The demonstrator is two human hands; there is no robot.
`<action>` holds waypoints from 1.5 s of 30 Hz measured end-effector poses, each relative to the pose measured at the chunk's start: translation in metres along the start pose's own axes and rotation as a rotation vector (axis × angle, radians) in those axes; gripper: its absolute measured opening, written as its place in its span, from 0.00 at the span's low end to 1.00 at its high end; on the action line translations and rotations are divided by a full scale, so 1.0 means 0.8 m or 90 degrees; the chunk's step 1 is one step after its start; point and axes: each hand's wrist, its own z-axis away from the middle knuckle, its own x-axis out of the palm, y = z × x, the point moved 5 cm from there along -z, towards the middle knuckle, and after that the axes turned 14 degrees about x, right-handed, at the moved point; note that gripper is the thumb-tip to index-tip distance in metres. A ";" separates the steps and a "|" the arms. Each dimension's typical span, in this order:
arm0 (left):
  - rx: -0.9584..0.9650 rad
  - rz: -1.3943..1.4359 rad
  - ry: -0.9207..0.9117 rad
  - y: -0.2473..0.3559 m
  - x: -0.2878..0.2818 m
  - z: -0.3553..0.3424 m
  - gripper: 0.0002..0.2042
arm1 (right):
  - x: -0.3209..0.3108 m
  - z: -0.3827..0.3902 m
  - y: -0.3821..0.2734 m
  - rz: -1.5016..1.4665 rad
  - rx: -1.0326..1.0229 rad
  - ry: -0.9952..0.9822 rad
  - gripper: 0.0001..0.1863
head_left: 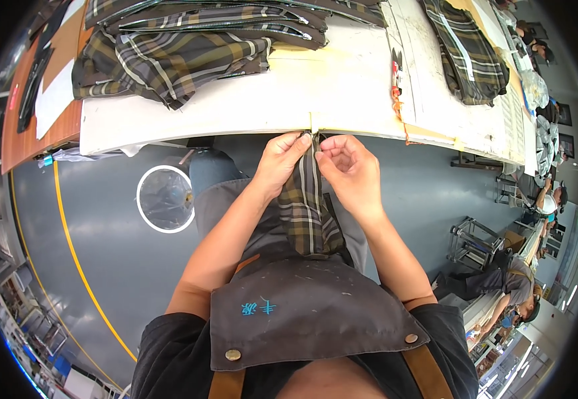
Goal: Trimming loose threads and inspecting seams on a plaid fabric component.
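Observation:
A strip of plaid cloth (304, 206) in dark brown, olive and white hangs from my fingers down over my lap, its top end at the table's front edge. My left hand (281, 159) pinches that top end between thumb and fingers. Close on its right, my right hand (352, 169) has its fingers curled and thumb against the forefinger at the cloth's edge. What lies between those right fingertips is too small to make out. A dark apron covers my chest and lap.
Plaid pieces with zippers (169, 60) are heaped at the table's far left. Another folded plaid stack (468, 56) lies at the right, near a red-handled tool (396, 73). A round bin (164, 199) with a clear liner stands on the floor at left. Several people work along the right.

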 end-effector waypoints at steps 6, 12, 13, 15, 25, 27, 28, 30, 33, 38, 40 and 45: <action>0.049 -0.002 0.023 0.005 0.002 0.002 0.10 | 0.008 -0.001 -0.014 0.103 -0.113 0.097 0.07; 0.049 -0.014 0.036 0.003 0.002 0.003 0.10 | 0.012 -0.010 0.007 -0.051 -0.076 0.080 0.03; 0.057 -0.019 0.040 0.003 0.001 0.003 0.10 | 0.013 -0.009 0.005 -0.043 -0.079 0.088 0.03; 0.071 -0.019 0.039 0.008 0.006 0.004 0.10 | 0.015 -0.009 -0.001 0.003 -0.092 0.098 0.03; 0.049 0.043 0.041 0.004 0.001 0.005 0.10 | 0.015 -0.018 0.018 -0.159 -0.012 0.055 0.05; 0.055 0.044 0.042 0.004 0.003 0.005 0.10 | 0.017 -0.017 0.009 -0.101 -0.026 0.082 0.05; 0.063 0.045 0.043 0.005 0.003 0.005 0.10 | 0.017 -0.016 0.005 -0.043 -0.041 0.108 0.05; 0.062 0.044 0.043 0.004 0.003 0.004 0.10 | 0.018 -0.016 0.006 -0.022 -0.031 0.108 0.05; 0.064 0.043 0.044 0.004 0.004 0.004 0.10 | 0.018 -0.015 0.010 -0.029 -0.029 0.087 0.04; 0.054 0.039 0.038 0.000 0.000 0.004 0.10 | 0.015 -0.010 0.012 -0.184 0.007 0.000 0.06; 0.046 0.053 0.045 0.001 0.001 0.005 0.10 | 0.015 -0.010 0.017 -0.232 0.031 -0.071 0.10; 0.064 0.029 0.042 0.004 0.001 0.005 0.10 | 0.014 -0.010 0.014 -0.252 0.055 -0.086 0.11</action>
